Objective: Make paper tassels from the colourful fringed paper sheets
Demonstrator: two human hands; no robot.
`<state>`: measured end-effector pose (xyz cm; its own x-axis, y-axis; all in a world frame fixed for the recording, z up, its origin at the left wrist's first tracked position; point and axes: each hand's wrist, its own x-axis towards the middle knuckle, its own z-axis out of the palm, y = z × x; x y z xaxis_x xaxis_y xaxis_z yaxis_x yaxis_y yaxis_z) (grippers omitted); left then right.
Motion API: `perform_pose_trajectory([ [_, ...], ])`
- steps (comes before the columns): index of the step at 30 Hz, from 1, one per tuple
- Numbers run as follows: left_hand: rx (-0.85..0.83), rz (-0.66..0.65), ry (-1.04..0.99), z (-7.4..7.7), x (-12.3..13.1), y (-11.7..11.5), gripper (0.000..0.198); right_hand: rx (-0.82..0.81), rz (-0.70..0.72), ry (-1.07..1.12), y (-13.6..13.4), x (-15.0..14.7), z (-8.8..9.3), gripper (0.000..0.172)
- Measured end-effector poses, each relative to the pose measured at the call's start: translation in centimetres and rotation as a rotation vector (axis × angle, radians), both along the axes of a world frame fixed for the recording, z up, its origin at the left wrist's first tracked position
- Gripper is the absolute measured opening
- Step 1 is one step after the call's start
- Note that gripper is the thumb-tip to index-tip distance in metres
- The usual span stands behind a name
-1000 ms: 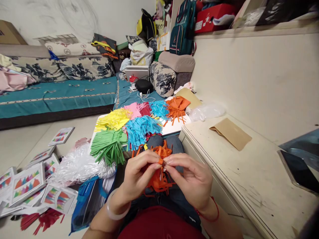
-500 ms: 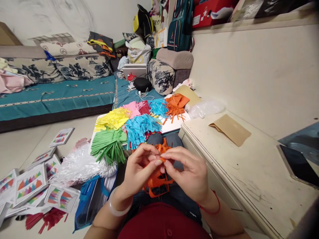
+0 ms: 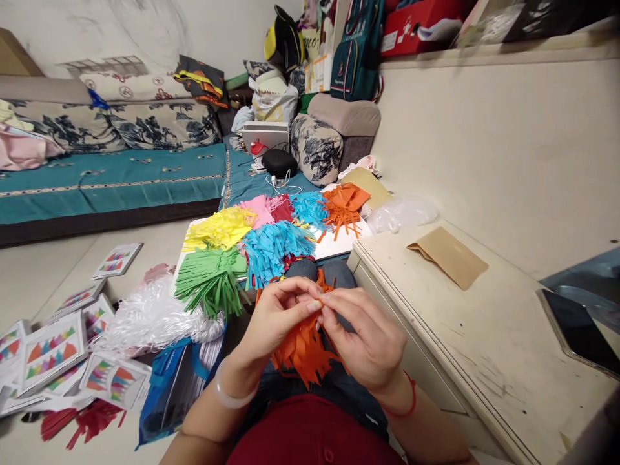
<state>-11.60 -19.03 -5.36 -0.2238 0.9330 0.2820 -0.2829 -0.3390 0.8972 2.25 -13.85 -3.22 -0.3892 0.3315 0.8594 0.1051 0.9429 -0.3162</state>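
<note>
Over my lap, both hands pinch the top of an orange fringed paper tassel (image 3: 303,352), whose strips hang down below the fingers. My left hand (image 3: 285,316) is closed, thumb against the fingers, on the tassel's left side. Close against it, my right hand (image 3: 365,336) pinches the same top end from the right. The exact spot they grip is partly hidden by the fingertips. Just beyond, fringed paper stacks lie on a white board (image 3: 334,245): green (image 3: 210,278), yellow (image 3: 220,227), blue (image 3: 276,248), pink (image 3: 259,210) and orange (image 3: 345,205).
To the left on the floor are several printed packets (image 3: 53,352), a bundle of white cord (image 3: 155,323), a blue bag (image 3: 169,387) and dark red tassels (image 3: 92,423). A cabinet top (image 3: 445,323) on the right holds brown folded paper (image 3: 448,257) and a phone (image 3: 581,332).
The orange strips now hang fuller and more spread beneath my hands. My fingertips have shifted slightly right on the tassel's top, and the view has tilted a little.
</note>
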Motion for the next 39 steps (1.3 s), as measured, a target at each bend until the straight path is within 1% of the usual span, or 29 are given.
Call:
perform_pose_trajectory([
  [3,0.012,-0.019,-0.025,-0.1,0.0,0.0,0.013,-0.074,0.041,0.004,0.0,0.1,0.0,0.023],
  [5,0.019,-0.026,-0.052,0.0,0.0,-0.1,0.012,-0.160,0.079,0.019,0.3,0.3,-0.1,0.024],
  [8,0.021,0.028,-0.064,0.1,0.2,-0.2,0.012,-0.428,0.182,0.096,1.1,0.7,-0.2,0.024],
  [10,0.021,0.072,-0.051,0.3,0.4,-0.4,0.009,-0.600,0.283,0.138,1.7,0.8,-0.1,0.019],
  [12,0.018,0.083,-0.024,0.4,0.5,-0.5,0.008,-0.671,0.369,0.146,2.1,0.8,0.0,0.014],
  [15,0.044,0.076,0.020,0.7,0.6,-0.6,0.008,-0.666,0.417,0.155,2.4,0.7,0.1,0.013],
  [19,0.101,0.128,0.086,0.9,0.8,-0.6,0.012,-0.697,0.419,0.153,2.4,0.6,0.0,0.014],
  [21,0.122,0.145,0.132,0.8,0.8,-0.5,0.015,-0.687,0.416,0.146,2.4,0.6,-0.1,0.016],
  [24,0.147,0.186,0.250,0.8,0.7,-0.6,0.016,-0.619,0.424,0.140,2.5,0.8,-0.3,0.021],
  [28,0.148,0.243,0.436,1.1,0.6,-1.3,0.012,-0.514,0.445,0.074,3.0,1.2,-0.4,0.027],
  [30,0.139,0.242,0.500,1.4,0.4,-1.6,0.011,-0.480,0.462,0.011,3.4,1.5,-0.2,0.027],
  [33,0.136,0.234,0.616,1.7,0.2,-1.6,0.007,-0.416,0.490,-0.062,4.0,1.8,0.3,0.022],
  [36,0.140,0.250,0.685,1.7,0.0,-1.1,0.007,-0.342,0.443,-0.095,4.3,1.8,0.5,0.016],
  [39,0.139,0.258,0.719,1.2,0.0,-0.7,0.014,-0.320,0.354,-0.082,4.4,1.7,0.3,0.014],
])
